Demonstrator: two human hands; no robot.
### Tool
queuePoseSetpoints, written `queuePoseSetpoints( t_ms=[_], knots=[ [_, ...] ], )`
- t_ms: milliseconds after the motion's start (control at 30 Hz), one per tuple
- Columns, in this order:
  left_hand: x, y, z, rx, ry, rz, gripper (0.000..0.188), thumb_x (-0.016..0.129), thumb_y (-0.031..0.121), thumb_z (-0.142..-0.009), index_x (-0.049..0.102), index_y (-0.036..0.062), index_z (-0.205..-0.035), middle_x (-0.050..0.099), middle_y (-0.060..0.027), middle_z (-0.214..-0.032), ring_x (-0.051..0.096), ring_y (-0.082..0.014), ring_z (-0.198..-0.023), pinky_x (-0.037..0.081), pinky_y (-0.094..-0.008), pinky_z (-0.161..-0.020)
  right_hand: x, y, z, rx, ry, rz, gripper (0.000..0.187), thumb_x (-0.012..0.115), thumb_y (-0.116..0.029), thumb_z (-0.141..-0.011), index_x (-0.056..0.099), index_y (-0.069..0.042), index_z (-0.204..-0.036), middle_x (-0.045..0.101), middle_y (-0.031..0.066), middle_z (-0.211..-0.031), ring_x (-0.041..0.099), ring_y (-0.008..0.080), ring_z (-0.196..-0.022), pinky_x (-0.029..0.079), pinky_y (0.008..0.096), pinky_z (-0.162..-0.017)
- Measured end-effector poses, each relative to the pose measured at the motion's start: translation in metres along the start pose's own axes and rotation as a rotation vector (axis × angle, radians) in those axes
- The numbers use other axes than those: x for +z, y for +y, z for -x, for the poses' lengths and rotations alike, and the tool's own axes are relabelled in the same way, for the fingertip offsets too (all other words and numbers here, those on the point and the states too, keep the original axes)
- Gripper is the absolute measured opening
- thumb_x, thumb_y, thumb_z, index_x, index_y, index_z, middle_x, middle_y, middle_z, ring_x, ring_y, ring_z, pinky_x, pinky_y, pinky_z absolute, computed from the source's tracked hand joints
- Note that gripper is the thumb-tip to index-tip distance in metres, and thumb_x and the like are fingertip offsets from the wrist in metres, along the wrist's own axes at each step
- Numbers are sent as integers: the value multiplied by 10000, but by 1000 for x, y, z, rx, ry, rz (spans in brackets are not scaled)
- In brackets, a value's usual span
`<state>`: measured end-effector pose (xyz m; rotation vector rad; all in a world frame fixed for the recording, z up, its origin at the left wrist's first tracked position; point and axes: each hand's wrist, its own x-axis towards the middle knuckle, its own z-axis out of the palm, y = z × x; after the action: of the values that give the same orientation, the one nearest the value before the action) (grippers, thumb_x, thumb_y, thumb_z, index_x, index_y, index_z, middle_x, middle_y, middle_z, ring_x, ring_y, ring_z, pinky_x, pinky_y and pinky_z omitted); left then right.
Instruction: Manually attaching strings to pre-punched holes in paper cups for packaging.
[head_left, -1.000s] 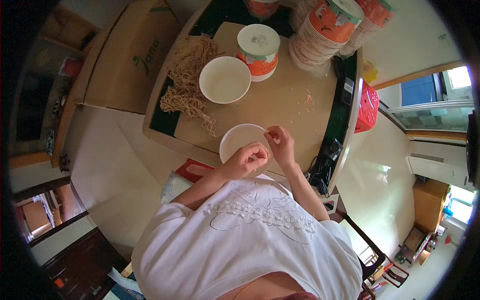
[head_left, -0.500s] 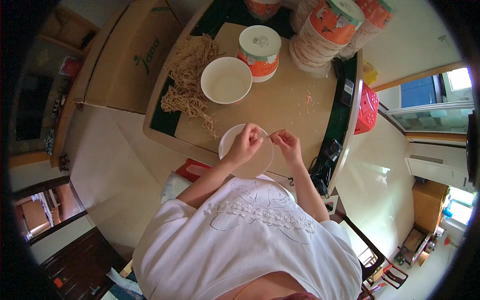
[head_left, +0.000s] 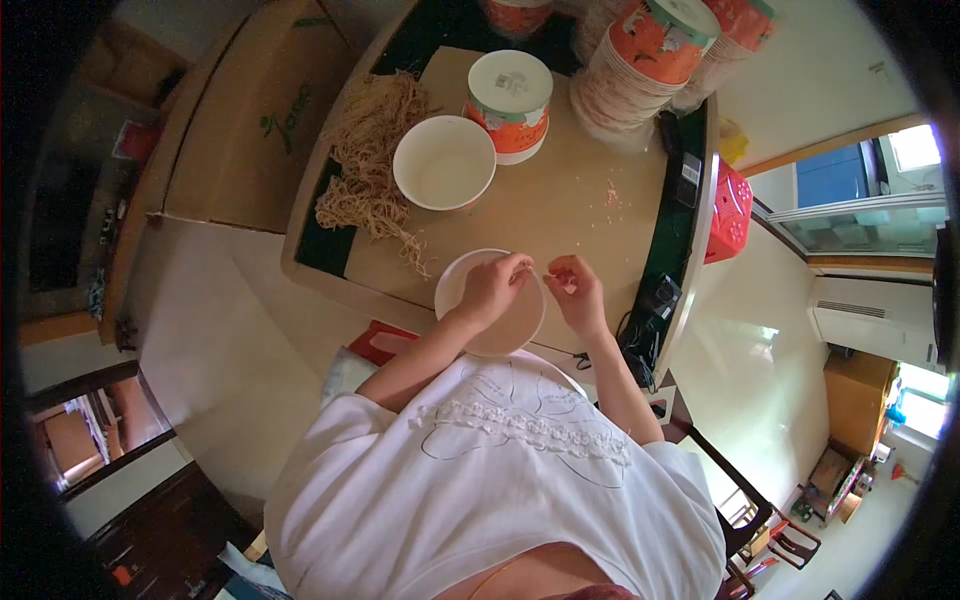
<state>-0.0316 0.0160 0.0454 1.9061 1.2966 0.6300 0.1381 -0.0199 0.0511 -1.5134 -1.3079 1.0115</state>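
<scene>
My left hand point(head_left: 497, 287) is closed in a pinch above a white round tub point(head_left: 512, 338), which is at the table's front edge against my shirt. Just to its right, at the tub's right rim, my right hand point(head_left: 577, 292) is pinched too, its fingers curled. Whatever lies between the fingertips is too small to make out. The two hands are a little apart. Beyond them on the table stands an open white paper bucket point(head_left: 445, 165). A heap of tangled tan strands point(head_left: 375, 150) lies to its left.
An upturned orange-and-green paper bucket point(head_left: 510, 90) stands behind the open one. Tall stacks of such buckets point(head_left: 655, 55) fill the back right. Pale bits point(head_left: 612, 195) are scattered on the cardboard sheet. Black devices point(head_left: 662, 295) and cables line the right edge; a cardboard box point(head_left: 235, 130) stands left.
My hands have drawn slightly apart from where their fingertips nearly met over the tub. My right hand's fingers are more curled. The view has shifted slightly.
</scene>
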Motion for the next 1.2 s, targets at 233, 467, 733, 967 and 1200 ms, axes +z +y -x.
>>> queuePoseSetpoints(
  t_ms=[233, 467, 733, 967, 1200],
  knots=[
    [0, 3, 0, 33, 10, 3, 190, 636, 141, -792, 610, 109, -977, 656, -114, -809, 638, -305, -748, 504, -395, -624, 16, -18, -8, -126, -53, 223, 139, 637, -18, -781, 584, -2, -908, 587, 124, -827, 605, 226, -759, 506, 308, -651],
    [5, -3, -1, 14, 46, 12, 209, 656, 126, -780, 626, 99, -986, 627, -119, -749, 601, -276, -654, 462, -380, -571, 18, 30, -15, 356, -62, -495, 90, 596, -105, -869, 612, -17, -874, 606, 27, -791, 565, 124, -719, 463, 248, -676],
    [6, -9, -3, 69, 108, 79, 190, 675, 103, -772, 644, 96, -959, 558, -105, -617, 533, -214, -515, 400, -349, -484, 18, 35, -13, 481, -90, -693, 78, 571, -124, -893, 594, -50, -882, 602, -5, -834, 546, 68, -756, 429, 204, -688],
    [4, -10, -3, 51, 76, 89, 185, 677, 91, -768, 647, 95, -950, 547, -92, -601, 504, -178, -492, 383, -332, -470, 20, 38, -7, 250, -102, -545, 86, 571, -108, -894, 588, -31, -925, 603, 4, -840, 539, 72, -743, 427, 198, -691],
    [5, -10, -2, -2, 45, 80, 214, 684, 93, -765, 642, 110, -974, 549, -79, -591, 503, -173, -480, 384, -329, -469, 19, 25, -8, 146, -27, -166, 137, 646, -72, -833, 594, -20, -949, 589, 7, -787, 509, 64, -693, 435, 219, -624]
  ],
)
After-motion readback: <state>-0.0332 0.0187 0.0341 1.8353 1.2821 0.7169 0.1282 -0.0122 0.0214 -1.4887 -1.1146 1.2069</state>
